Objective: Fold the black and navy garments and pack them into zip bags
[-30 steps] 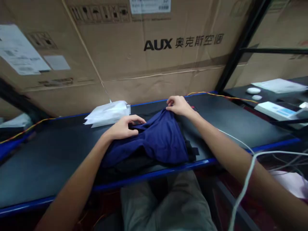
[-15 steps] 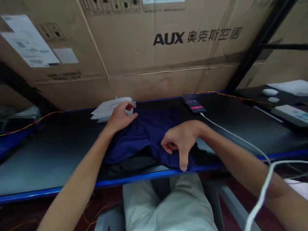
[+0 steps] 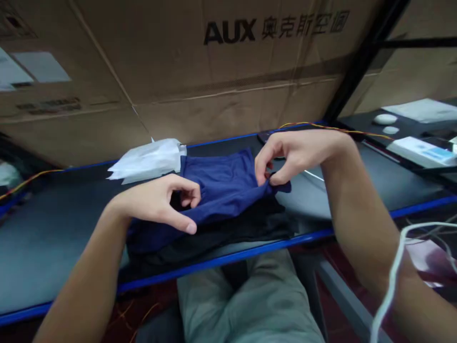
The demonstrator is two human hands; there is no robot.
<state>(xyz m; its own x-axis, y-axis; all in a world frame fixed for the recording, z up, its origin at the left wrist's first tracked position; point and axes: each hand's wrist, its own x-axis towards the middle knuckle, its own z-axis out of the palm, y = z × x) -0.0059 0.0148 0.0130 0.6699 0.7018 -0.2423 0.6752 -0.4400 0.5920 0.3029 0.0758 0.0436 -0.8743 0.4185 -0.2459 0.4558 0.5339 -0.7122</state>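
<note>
Dark blue cloth (image 3: pixel 221 178) lies spread on the black table (image 3: pixel 89 200), over a black cloth (image 3: pixel 228 236) near the front edge. My right hand (image 3: pixel 289 159) pinches the blue cloth's right side between thumb and fingers and lifts it a little. On the left part of the blue cloth rests my left hand (image 3: pixel 167 200), its thumb apart from the curled fingers, with nothing visible between them.
White papers or packets (image 3: pixel 148 159) lie behind my left hand. A phone (image 3: pixel 264 137) is partly hidden behind my right hand, with a white cable (image 3: pixel 396 267) at the right. Large cardboard boxes (image 3: pixel 221 66) stand behind the table. A white-and-blue box (image 3: pixel 424 151) lies at the right.
My right hand has moved up and away from the front edge and now grips the blue cloth, raising it. My left hand has come down nearer to me. The view has shifted.
</note>
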